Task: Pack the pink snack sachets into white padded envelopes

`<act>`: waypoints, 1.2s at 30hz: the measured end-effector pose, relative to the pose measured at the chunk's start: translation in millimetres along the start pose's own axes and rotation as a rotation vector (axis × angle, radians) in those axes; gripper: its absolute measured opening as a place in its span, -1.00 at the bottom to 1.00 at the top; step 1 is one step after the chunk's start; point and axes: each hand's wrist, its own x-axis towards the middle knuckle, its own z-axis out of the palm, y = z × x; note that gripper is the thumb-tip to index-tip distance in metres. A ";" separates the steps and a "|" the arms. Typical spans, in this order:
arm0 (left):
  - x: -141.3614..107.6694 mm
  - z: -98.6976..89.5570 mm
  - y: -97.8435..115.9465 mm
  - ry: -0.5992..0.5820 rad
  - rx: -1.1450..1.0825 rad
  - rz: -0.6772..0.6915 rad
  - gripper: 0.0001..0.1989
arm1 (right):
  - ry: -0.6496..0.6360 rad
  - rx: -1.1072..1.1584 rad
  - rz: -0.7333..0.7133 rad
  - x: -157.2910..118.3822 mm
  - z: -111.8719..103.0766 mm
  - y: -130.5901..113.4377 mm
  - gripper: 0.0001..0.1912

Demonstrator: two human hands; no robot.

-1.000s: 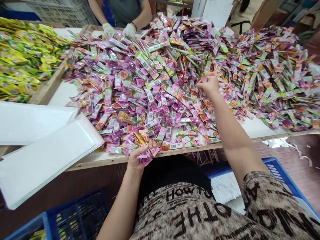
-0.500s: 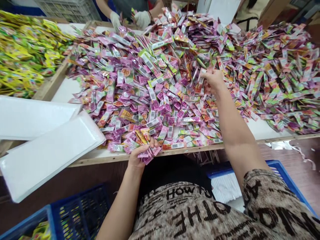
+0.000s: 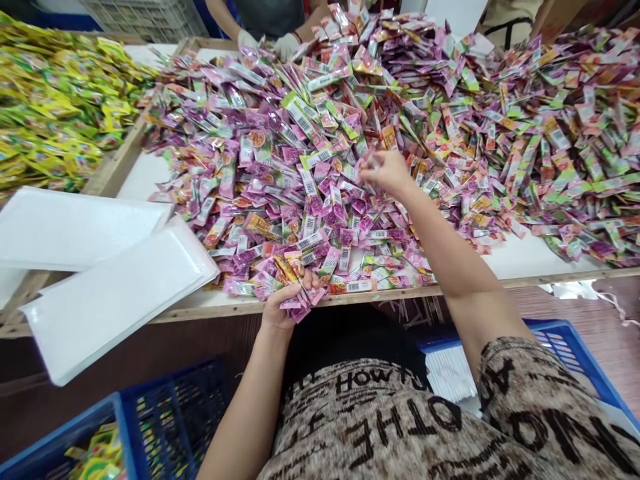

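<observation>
The left hand [image 3: 289, 297], at the table's [image 3: 510, 257] near edge, is palm-up with its fingers curled around a bunch of small pink and purple printed sachets [image 3: 299, 293], its forearm rising from below. The right arm reaches forward and inward from the right over the table, elbow slightly bent; its hand [image 3: 387, 172] is knuckles-up above the wide heap of pink, purple and green sachets [image 3: 260, 180], thumb and fingers drawn together at a pinkish packet [image 3: 369, 163], partly hidden. Two stacks of flat white sheets [image 3: 123, 293] overlap the table's near left corner.
</observation>
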 end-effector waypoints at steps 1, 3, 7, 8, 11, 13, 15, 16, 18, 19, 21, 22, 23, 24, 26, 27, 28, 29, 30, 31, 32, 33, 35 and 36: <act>-0.6 -0.2 -0.3 -0.001 -0.005 0.005 -0.71 | 0.066 0.114 -0.005 3.8 -11.2 0.9 -0.75; -1.6 -0.9 -0.9 -0.009 -0.010 0.007 -0.71 | 0.181 0.295 -0.005 6.5 -42.8 6.8 -0.70; -1.0 -2.5 -1.5 -0.056 -0.024 -0.007 -0.74 | 0.214 0.419 0.082 -13.1 -99.5 33.0 -0.68; -0.4 -2.8 -1.2 -0.070 -0.023 -0.015 -0.74 | 0.194 0.382 0.129 -21.7 -103.9 41.1 -0.70; 1.7 -2.9 0.1 -0.093 0.000 -0.043 -0.74 | 0.082 0.131 0.296 -45.9 -89.5 61.4 -0.70; 2.6 -2.8 0.6 -0.097 0.010 -0.043 -0.73 | -0.006 -0.115 0.364 -55.2 -67.4 68.7 -0.66; 2.2 -3.2 0.2 -0.093 0.006 -0.028 -0.72 | -0.053 -0.341 0.373 -57.6 -49.2 71.9 -0.65; 1.6 -3.7 -0.3 -0.091 0.002 -0.021 -0.72 | -0.053 -0.410 0.373 -56.9 -44.5 73.1 -0.66; -0.4 -4.9 -1.6 -0.085 -0.013 -0.004 -0.73 | -0.041 -0.416 0.398 -54.4 -46.0 76.5 -0.71; -1.5 -5.5 -2.3 -0.082 -0.026 0.005 -0.73 | -0.031 -0.360 0.420 -53.8 -51.5 78.8 -0.74; -3.2 -5.7 -3.1 -0.075 -0.042 0.023 -0.72 | -0.006 -0.187 0.443 -56.3 -67.9 83.7 -0.76; -3.7 -5.3 -3.1 -0.072 -0.044 0.032 -0.72 | 0.005 -0.089 0.433 -60.0 -76.4 85.5 -0.77; -3.8 -4.6 -3.0 -0.074 -0.039 0.035 -0.72 | 0.012 0.006 0.410 -65.1 -83.6 86.4 -0.77; -3.5 -3.9 -2.7 -0.078 -0.029 0.034 -0.72 | 0.010 0.092 0.381 -71.4 -88.8 86.3 -0.76; -2.1 -2.5 -1.9 -0.085 -0.011 0.032 -0.72 | -0.014 0.213 0.340 -84.8 -91.8 84.3 -0.72; -1.2 -2.2 -1.4 -0.086 -0.005 0.026 -0.72 | -0.025 0.241 0.331 -90.6 -90.4 83.1 -0.68; -0.3 -2.3 -1.1 -0.086 0.001 0.015 -0.72 | -0.039 0.242 0.320 -95.3 -88.0 82.3 -0.63; 0.5 -2.6 -0.8 -0.084 0.005 0.004 -0.72 | -0.055 0.219 0.305 -98.7 -85.6 82.2 -0.57; 0.9 -3.3 -0.6 -0.079 0.009 -0.006 -0.71 | -0.061 0.179 0.281 -101.0 -83.6 82.9 -0.51; 1.2 -4.1 -0.6 -0.074 0.013 -0.015 -0.72 | -0.046 0.125 0.255 -102.2 -82.6 84.1 -0.46; 1.2 -4.9 -0.8 -0.067 0.016 -0.021 -0.71 | -0.006 0.058 0.232 -102.8 -82.3 85.7 -0.43; 1.0 -5.6 -1.2 -0.056 0.015 -0.020 -0.71 | 0.056 -0.020 0.219 -102.8 -82.5 86.9 -0.41; 0.3 -5.4 -2.7 -0.026 0.007 0.001 -0.70 | 0.184 -0.195 0.247 -102.1 -81.2 86.5 -0.49; -0.1 -4.5 -3.6 -0.013 0.004 0.015 -0.70 | 0.205 -0.278 0.275 -101.5 -78.4 84.3 -0.56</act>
